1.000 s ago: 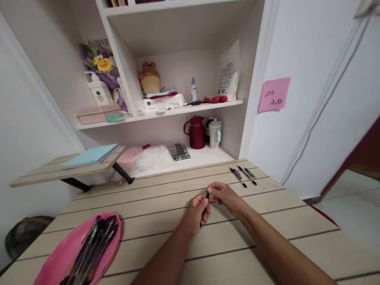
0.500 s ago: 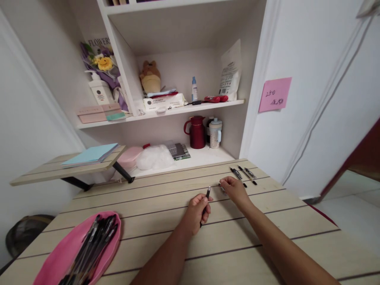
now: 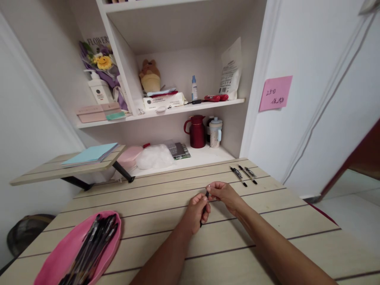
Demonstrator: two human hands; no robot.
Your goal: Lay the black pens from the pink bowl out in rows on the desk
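Note:
My left hand (image 3: pixel 198 209) is closed round a black pen (image 3: pixel 204 208) held upright over the slatted wooden table (image 3: pixel 267 221). My right hand (image 3: pixel 224 193) pinches a small part at the pen's top end; the part is too small to name. Three black pens (image 3: pixel 242 174) lie side by side on the table beyond my right hand. A pink tray (image 3: pixel 63 249) holding several black pens (image 3: pixel 89 251) sits at the near left.
A white shelf unit stands behind the table, with a red jug (image 3: pixel 196 131), a pale mug (image 3: pixel 215 133) and a plastic bag (image 3: pixel 154 157) low down. A raised side board (image 3: pixel 47 170) carries a blue notebook (image 3: pixel 89 153). A pink note (image 3: pixel 275 93) sticks on the right wall.
Half a second ago my right hand was out near the three pens on the table; it has come back to the tip of the pen in my left hand. The left hand stayed put.

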